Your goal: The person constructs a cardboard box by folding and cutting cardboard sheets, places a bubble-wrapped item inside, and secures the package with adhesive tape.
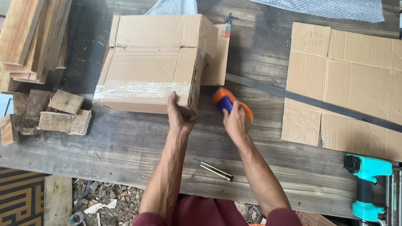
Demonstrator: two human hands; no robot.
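A brown cardboard box (pixel 146 62) lies on a dark wooden workbench (pixel 125 142), with clear tape across its near face. My left hand (pixel 179 114) presses on the box's near right corner. My right hand (pixel 236 119) grips an orange and blue tape dispenser (pixel 224 101) just to the right of that corner, close to the box's side.
A yellow and black utility knife (pixel 212 169) lies between my forearms. A long dark metal ruler (pixel 314 102) crosses flattened cardboard sheets (pixel 356 83) on the right. A teal power tool (pixel 366 184) sits at the bench's right front. Wood offcuts (pixel 50 109) pile up left; bubble wrap (pixel 326 8) lies at the back.
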